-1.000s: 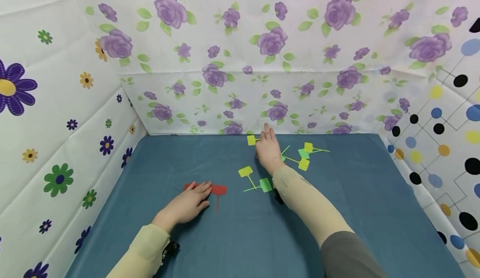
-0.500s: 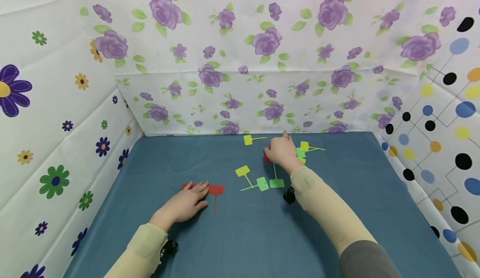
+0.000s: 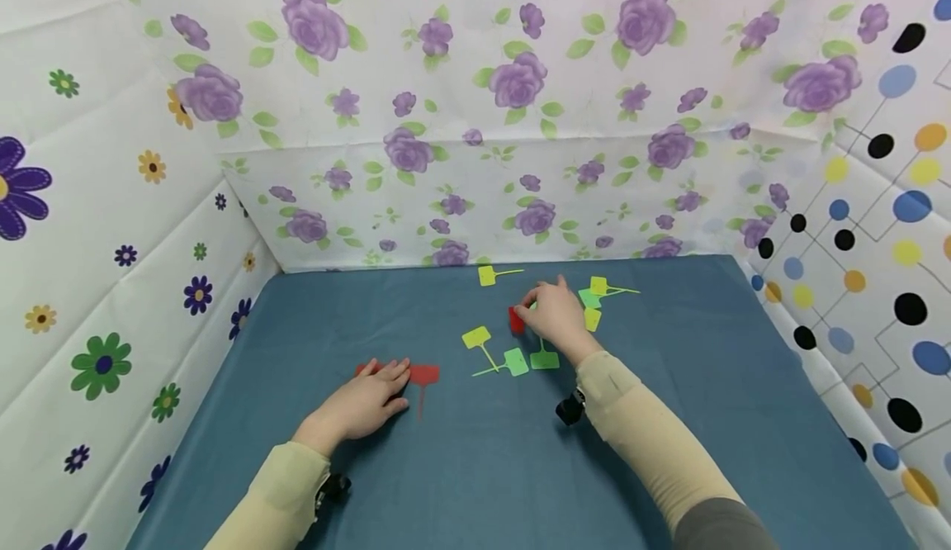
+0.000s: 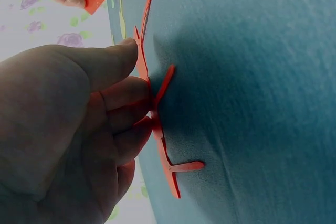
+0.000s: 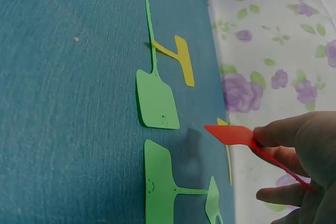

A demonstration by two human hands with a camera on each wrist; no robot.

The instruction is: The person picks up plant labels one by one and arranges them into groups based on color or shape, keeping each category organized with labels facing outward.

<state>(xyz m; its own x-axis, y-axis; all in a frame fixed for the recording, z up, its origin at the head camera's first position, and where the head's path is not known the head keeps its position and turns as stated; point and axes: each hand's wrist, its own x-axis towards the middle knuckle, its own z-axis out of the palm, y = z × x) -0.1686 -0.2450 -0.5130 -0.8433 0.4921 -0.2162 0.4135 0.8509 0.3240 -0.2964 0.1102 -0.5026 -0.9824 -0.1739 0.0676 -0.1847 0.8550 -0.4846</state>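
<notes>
Between thumb and fingers my right hand (image 3: 559,312) pinches a red cable tie tag (image 5: 231,134), its flat plate sticking out to the left and its thin tail running back under the palm. That tag is above the blue cloth. At the left, my left hand (image 3: 358,408) rests with fingers extended over several red tags (image 3: 425,374) lying in a row; its fingers hide part of them. In the left wrist view, tails of those red tags (image 4: 186,167) stick out past the fingertips. Below the right hand lie a green tag (image 3: 545,360) and another green tag (image 5: 157,100).
A yellow tag (image 3: 476,337) lies with its tail across the neighbouring green one. Another yellow tag (image 3: 486,276) is near the back edge. Right of my right hand, yellow tags (image 3: 592,319) and a green tag (image 3: 589,298) overlap. Flowered cloth walls (image 3: 475,187) surround the blue-covered table (image 3: 461,484).
My right hand has moved right from the back yellow tag and then drawn slightly back, now with a red tag in its pinch. My left hand has stayed on the red tags.
</notes>
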